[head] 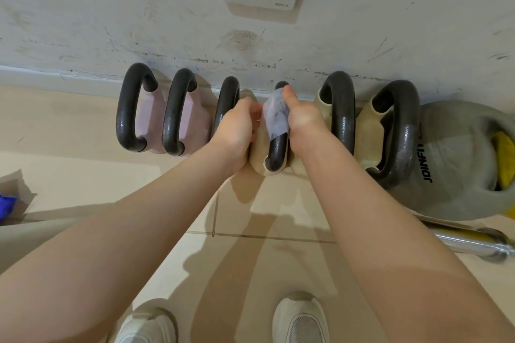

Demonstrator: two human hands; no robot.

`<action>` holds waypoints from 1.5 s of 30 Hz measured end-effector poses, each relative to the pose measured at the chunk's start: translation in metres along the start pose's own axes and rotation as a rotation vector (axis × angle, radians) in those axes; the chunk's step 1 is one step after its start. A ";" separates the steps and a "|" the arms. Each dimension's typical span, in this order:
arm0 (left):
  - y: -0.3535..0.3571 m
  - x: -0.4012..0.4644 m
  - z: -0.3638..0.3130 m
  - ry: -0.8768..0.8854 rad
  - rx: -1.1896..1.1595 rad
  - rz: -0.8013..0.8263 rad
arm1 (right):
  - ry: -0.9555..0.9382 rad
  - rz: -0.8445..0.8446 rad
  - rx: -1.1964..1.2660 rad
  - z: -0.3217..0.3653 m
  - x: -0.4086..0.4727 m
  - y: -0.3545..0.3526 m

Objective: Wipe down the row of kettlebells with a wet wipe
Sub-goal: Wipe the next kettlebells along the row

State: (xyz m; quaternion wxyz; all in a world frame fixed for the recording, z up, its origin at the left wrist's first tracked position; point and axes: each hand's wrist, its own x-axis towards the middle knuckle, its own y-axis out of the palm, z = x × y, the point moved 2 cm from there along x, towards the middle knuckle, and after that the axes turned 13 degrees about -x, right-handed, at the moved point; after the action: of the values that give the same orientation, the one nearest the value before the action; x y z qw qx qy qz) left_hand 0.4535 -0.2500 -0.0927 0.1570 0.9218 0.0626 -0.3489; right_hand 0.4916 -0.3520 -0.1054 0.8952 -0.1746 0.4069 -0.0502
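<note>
right hand clenching wet wipe around fourth kettlebell handle, mid-row against far wall, for full contact | left hand curling onto its cream body, apparently steadying

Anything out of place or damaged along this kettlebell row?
The wall behind the row is scuffed with dark marks. A chrome bar lies loose on the floor by the big grey kettlebell. The kettlebells themselves stand in line; the right hand presses the wipe round one handle.

Kettlebell handles stand close-packed against the wall; floor in front lies open.
</note>
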 end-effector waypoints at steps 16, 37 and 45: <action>-0.004 -0.013 0.018 0.100 0.340 0.023 | -0.660 -0.058 -0.384 -0.120 -0.026 0.021; -0.011 -0.015 0.013 0.127 0.349 0.043 | -0.678 0.120 0.128 -0.109 -0.049 0.038; -0.026 -0.028 0.004 0.203 0.221 0.043 | -1.141 -0.391 -1.006 -0.103 -0.032 0.025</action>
State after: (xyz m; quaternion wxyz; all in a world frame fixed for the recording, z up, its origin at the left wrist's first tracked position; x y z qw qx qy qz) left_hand 0.4238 -0.2270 -0.0832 0.0549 0.9651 0.0196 -0.2553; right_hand 0.3924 -0.3494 -0.1535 0.7540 -0.6265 -0.1803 0.0808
